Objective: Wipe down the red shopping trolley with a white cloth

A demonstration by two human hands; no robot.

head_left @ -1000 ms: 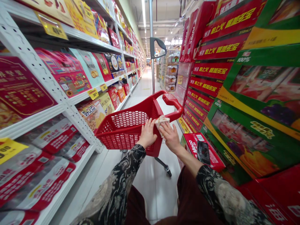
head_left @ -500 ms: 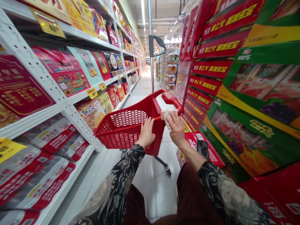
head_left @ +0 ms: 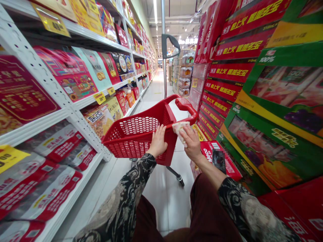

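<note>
A red plastic shopping cart (head_left: 136,143) with a perforated basket stands in front of me, turned sideways. My left hand (head_left: 158,143) grips the near side of its basket, fingers over the rim and thumb against the outer wall. A whitish, crumpled cloth (head_left: 179,129) is pressed under the fingers of my right hand (head_left: 191,140). That hand holds the cloth against the cart's rim, just below the red push handle (head_left: 186,107). Part of the cloth is hidden by my fingers.
White shelves (head_left: 73,112) with packaged snacks line the left. Stacked red drink cartons (head_left: 222,87) and green gift boxes (head_left: 282,101) rise close on the right. A metal pole with a grey handle (head_left: 168,47) stands behind the cart. A dark phone-like object (head_left: 218,159) lies on a red box.
My right hand and the cloth have shifted slightly down along the rim near the handle. My left hand keeps its place on the cart.
</note>
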